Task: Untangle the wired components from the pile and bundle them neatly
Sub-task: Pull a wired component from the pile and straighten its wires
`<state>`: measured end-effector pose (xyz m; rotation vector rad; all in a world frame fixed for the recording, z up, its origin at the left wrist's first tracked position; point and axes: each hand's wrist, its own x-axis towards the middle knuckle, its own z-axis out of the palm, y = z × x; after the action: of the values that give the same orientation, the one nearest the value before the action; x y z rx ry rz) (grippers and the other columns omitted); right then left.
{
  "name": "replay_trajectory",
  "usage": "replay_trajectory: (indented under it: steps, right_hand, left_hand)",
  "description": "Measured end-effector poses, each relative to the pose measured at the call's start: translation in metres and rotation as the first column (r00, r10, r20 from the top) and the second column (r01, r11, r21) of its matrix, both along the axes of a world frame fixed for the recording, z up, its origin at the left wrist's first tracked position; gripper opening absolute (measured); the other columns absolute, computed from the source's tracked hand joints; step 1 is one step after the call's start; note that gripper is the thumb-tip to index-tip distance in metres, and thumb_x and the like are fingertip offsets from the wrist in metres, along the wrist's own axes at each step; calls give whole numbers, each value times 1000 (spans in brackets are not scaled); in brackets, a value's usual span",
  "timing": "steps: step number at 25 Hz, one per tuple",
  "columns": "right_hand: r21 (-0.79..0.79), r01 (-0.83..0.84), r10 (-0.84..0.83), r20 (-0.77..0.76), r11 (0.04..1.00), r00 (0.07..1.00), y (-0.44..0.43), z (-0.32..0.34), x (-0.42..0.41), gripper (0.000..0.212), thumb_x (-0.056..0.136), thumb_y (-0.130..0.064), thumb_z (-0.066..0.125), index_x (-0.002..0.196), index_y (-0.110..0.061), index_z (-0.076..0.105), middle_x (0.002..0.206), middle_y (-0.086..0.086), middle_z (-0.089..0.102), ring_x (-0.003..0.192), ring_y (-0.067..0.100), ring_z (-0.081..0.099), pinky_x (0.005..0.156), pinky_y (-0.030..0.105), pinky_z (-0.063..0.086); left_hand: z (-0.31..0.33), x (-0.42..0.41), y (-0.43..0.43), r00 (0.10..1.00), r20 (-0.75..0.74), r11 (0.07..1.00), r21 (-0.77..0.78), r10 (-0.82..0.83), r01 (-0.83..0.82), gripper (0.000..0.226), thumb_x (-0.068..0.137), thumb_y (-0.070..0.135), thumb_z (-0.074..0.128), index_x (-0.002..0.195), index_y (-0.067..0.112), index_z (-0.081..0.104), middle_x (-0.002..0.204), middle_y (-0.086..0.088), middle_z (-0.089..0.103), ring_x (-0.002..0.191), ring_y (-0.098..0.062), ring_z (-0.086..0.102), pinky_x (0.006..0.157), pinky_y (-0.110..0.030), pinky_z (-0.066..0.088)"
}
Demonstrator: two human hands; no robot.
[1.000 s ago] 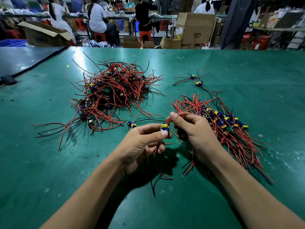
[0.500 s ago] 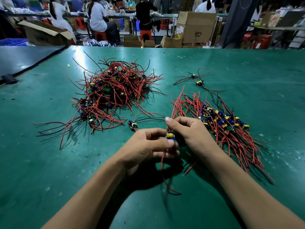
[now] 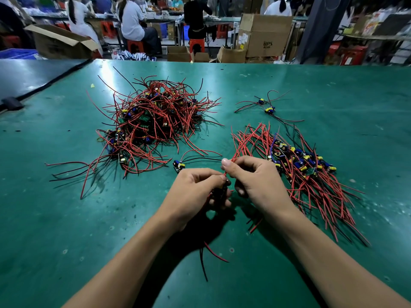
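Left hand (image 3: 195,190), right hand (image 3: 258,181) grip one component (image 3: 220,191) between two piles (image 3: 153,121) (image 3: 309,176).

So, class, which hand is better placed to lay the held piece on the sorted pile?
Probably the right hand: beside the sorted pile, it pinches the red wire; the left hand, gripping the piece, lies farther.

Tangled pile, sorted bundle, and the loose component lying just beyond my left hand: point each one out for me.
tangled pile (image 3: 153,125), head view, middle of the heap of red and black wires.
sorted bundle (image 3: 298,161), head view, on its row of blue and yellow parts.
loose component (image 3: 179,165), head view, on its small board.
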<state>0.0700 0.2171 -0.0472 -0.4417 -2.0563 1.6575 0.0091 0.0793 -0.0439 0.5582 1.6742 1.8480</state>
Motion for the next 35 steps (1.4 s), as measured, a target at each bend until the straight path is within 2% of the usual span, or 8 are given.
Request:
replay_trajectory:
  steps: [3,7,17,23,27,30,32,35]
  right_hand:
    - [-215,70,-71,4,974,997,3,2,-2,33,92,-27,71,78,2,66,45,-5,41,35,7,33,37,16,25]
    - [-483,56,-40,42,874,998,-1,4,-5,36,98,-34,61,72,-9,59,51,-4,36,33,8,28,38,16,23]
    - [-215,-215,241,101,952,965,-5,2,4,34,97,-35,64,84,-4,71,53,8,63,36,16,57,36,16,38]
    - [16,-83,80,134,996,988,15,1,1,37,97,-40,61,82,-9,75,46,1,40,35,9,39,38,16,30]
    - [-115,103,-101,21,988,995,23,2,-2,39,98,-35,62,78,-4,72,47,-3,37,34,9,33,38,16,26]
    - [-452,146,-144,38,880,989,22,7,-4,45,100,-36,57,69,-5,64,51,-2,39,31,7,29,36,17,22]
    - [-759,78,-44,65,647,997,23,14,-4,44,101,-36,54,65,-9,55,48,-5,37,26,4,25,29,16,18]
    - [-883,23,55,56,469,997,26,19,-1,42,99,-35,56,64,-12,52,46,-7,36,24,2,23,27,15,16]
  left_hand:
    - [-2,2,1,993,-89,997,-19,-80,79,15,92,1,58,84,-4,69,68,-13,69,53,-21,65,51,-21,50]
    - [-3,4,0,988,-95,993,-15,-118,117,18,91,-1,58,80,2,71,68,-11,70,56,-23,67,55,-24,53]
    - [-10,2,0,984,-175,997,-74,-31,18,18,94,3,55,81,-3,66,67,-9,69,50,-21,64,54,-27,45]
    - [-4,-1,-6,980,-94,985,-32,-174,172,14,89,8,63,77,7,69,67,-14,67,49,-24,59,62,-35,42]
    - [0,-2,-8,959,-71,962,-21,-273,272,10,82,18,65,78,12,72,68,-12,68,51,-24,61,64,-36,40]
    - [1,-2,-8,952,-62,954,-26,-301,300,10,83,18,66,78,11,72,68,-12,68,52,-24,61,63,-35,40]
    - [0,-2,-8,955,-58,957,-39,-290,288,10,87,13,66,78,9,71,68,-12,67,52,-24,61,63,-35,39]
    - [-2,-3,-9,975,-63,976,-65,-211,207,15,90,6,62,78,8,70,66,-13,66,50,-24,58,62,-35,39]
